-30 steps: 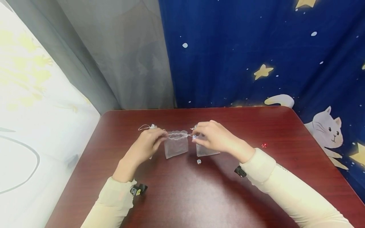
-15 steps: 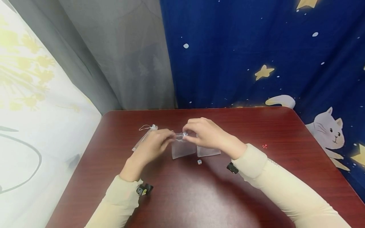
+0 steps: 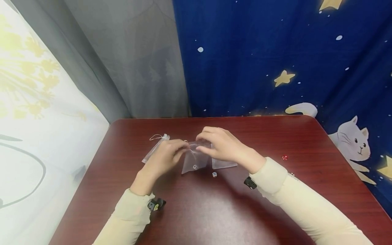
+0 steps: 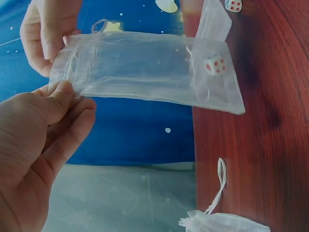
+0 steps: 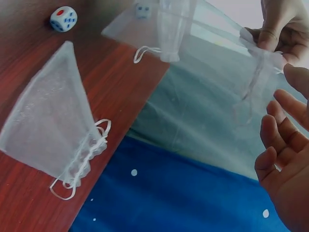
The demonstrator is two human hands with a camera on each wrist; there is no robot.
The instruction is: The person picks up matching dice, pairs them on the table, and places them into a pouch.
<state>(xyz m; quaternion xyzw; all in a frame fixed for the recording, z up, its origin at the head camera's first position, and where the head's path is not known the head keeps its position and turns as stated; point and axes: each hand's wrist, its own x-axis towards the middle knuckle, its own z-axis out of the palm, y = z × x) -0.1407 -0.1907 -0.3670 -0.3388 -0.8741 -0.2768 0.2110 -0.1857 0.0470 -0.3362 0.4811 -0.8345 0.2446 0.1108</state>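
My left hand (image 3: 165, 154) pinches the mouth of a sheer white drawstring pouch (image 4: 135, 67) between thumb and fingers. The pouch hangs with its closed end lower, and a white die (image 4: 215, 65) lies inside near that end, showing through the mesh. At the other side of the mouth is my right hand (image 3: 223, 144), its fingers loosely bent and apart with nothing between them. In the right wrist view its fingertips (image 5: 268, 123) are beside the pouch's gathered rim. Another white die (image 3: 214, 174) sits on the table, just in front of the pouches.
A second sheer pouch (image 5: 53, 111) lies flat on the table (image 3: 196, 211) to the right, partly behind my right hand in the head view. A third, narrow-looking pouch (image 3: 153, 151) lies to the left. A red die (image 3: 284, 158) rests farther right. Curtains (image 3: 229, 61) hang behind the table.
My right hand has moved left to the pouch's mouth and let go of the die, which has dropped inside. My left hand has shifted slightly right with the pouch.
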